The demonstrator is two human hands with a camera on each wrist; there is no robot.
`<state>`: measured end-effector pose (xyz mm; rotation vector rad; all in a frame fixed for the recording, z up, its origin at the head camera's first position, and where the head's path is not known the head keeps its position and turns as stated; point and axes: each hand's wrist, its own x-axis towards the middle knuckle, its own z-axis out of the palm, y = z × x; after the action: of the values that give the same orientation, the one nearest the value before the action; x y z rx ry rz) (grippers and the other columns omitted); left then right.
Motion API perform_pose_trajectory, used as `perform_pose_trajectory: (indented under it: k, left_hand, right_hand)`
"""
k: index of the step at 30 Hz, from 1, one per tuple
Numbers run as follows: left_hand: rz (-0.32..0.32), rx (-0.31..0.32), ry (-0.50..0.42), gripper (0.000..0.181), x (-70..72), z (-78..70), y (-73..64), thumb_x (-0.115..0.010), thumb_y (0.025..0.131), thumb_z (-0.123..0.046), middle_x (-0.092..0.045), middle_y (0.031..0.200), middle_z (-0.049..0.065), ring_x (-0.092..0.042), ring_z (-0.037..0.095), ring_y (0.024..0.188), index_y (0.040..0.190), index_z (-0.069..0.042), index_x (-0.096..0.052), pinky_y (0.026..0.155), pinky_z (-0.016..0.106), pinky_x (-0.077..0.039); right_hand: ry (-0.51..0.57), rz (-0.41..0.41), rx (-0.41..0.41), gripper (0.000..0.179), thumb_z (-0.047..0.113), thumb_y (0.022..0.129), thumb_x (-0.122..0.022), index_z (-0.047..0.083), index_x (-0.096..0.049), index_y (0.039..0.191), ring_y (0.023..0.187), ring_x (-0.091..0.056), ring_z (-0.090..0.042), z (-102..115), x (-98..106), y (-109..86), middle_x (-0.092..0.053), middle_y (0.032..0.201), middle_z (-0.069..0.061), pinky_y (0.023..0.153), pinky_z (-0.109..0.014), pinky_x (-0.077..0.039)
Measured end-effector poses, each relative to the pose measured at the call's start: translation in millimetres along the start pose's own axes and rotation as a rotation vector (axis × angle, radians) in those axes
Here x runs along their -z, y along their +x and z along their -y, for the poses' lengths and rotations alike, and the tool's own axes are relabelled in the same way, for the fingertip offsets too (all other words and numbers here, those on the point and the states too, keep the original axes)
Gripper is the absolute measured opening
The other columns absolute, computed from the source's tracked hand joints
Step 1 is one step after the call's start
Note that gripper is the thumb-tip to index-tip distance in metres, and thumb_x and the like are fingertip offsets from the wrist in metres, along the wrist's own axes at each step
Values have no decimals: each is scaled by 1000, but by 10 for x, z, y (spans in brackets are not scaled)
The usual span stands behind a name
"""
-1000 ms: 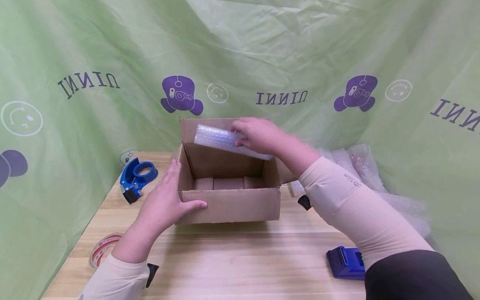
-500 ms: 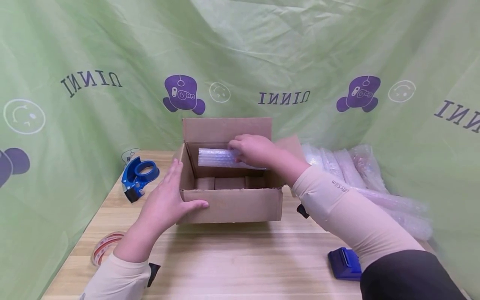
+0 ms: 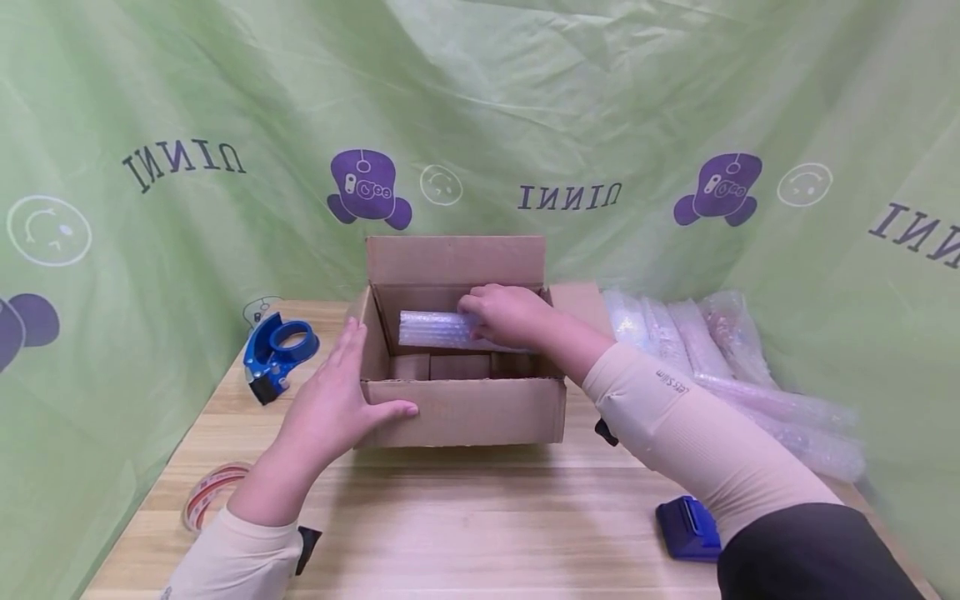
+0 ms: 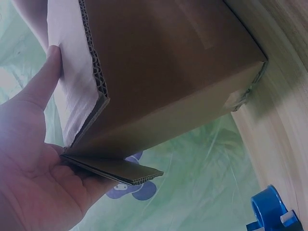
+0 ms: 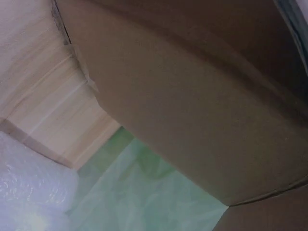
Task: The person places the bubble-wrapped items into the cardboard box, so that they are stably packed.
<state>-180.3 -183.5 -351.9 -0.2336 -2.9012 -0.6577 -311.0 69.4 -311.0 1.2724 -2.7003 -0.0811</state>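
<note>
An open cardboard box [image 3: 459, 414] stands on the table with its back flap raised. My left hand [image 3: 330, 398] holds its front left corner, thumb across the front flap and fingers along the left flap. In the left wrist view, the thumb lies on the front flap [image 4: 72, 72] and the fingers reach behind the side flap [image 4: 120, 169]. My right hand [image 3: 510, 315] grips a flat bubble-wrapped bundle [image 3: 431, 329] from above, inside the box close to the back wall. Its right end is hidden by the hand. The right wrist view shows only the box's outer side [image 5: 168, 96].
Several bubble-wrapped bundles [image 3: 697, 333] lie at the back right. A blue tape dispenser [image 3: 277, 354] stands left of the box. A roll of red-and-white tape [image 3: 206, 496] lies beside my left forearm, a dark blue object [image 3: 686, 529] at front right. A green curtain [image 3: 465, 108] hangs behind.
My right hand has lowered the bubble-wrapped bundle from above the rim down into the box, and the bundle has levelled out. My left hand keeps its place on the corner.
</note>
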Motion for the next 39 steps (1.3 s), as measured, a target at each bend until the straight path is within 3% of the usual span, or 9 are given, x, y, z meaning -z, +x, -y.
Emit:
perform_pose_trajectory:
  k: [9,17,24,29,39]
  left_hand:
    - [0,2,5,135,11,-12,-5,-72,65,-77,-5,165,17,-27,45,144,157,-2,-8,109,62,-34]
    - [4,19,-10,136,-9,4,8,-69,64,-80,-4,165,14,-27,45,144,158,-6,-5,108,63,-35]
    - [-2,27,-39,135,-26,11,7,-71,64,-79,-5,165,13,-26,45,144,159,-9,-3,108,63,-35]
    - [1,36,-54,137,-29,21,6,-71,63,-79,0,166,10,-25,46,144,159,-13,1,108,65,-33]
    - [6,27,-40,136,-24,16,8,-69,64,-80,-3,166,13,-26,46,144,159,-10,-2,107,64,-35]
  right_hand:
    - [41,-20,-29,37,28,91,-70,11,-63,124,107,-62,-23,-126,160,-57,-65,113,-5,94,-39,-51]
    - [92,-101,-52,41,27,91,-71,8,-61,127,110,-62,-24,-354,443,-330,-65,120,-8,98,-39,-51]
    - [165,-119,-112,47,25,90,-72,4,-59,130,117,-59,-29,-535,709,-707,-62,129,-12,102,-46,-47]
    - [205,-113,-226,53,30,92,-69,6,-54,136,123,-56,-30,-712,872,-1007,-58,136,-13,107,-51,-42]
    - [275,-160,-422,59,35,92,-68,5,-50,140,118,-56,-38,-1101,897,-1774,-57,135,-20,99,-60,-44]
